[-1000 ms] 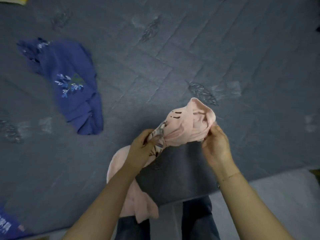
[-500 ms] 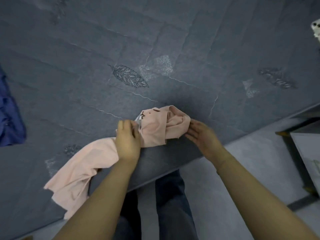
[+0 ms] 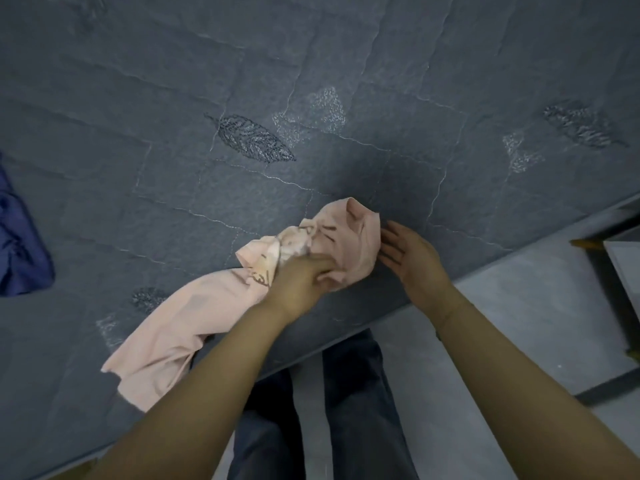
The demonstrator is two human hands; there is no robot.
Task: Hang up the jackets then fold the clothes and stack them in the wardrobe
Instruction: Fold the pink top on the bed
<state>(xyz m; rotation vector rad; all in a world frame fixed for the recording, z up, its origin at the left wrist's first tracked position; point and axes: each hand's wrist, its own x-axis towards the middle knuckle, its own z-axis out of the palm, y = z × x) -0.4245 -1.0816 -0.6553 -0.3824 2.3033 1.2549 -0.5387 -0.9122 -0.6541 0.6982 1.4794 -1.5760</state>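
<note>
Left hand [image 3: 298, 282] has its grip bunched on the pink top [image 3: 207, 313] at the bed [image 3: 346, 64] edge; right hand [image 3: 410, 256] flat-fingered just beside the bundle. The top trails down-left from the grip, so spreading likely goes that way.

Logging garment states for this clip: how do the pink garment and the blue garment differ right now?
The pink garment is bunched in the left hand, near the bed's front edge; the blue garment lies untouched at the far left, partly out of frame. The pink one shows a print; the blue part visible looks plain. Both lie crumpled and unfolded on the grey bedspread.
</note>
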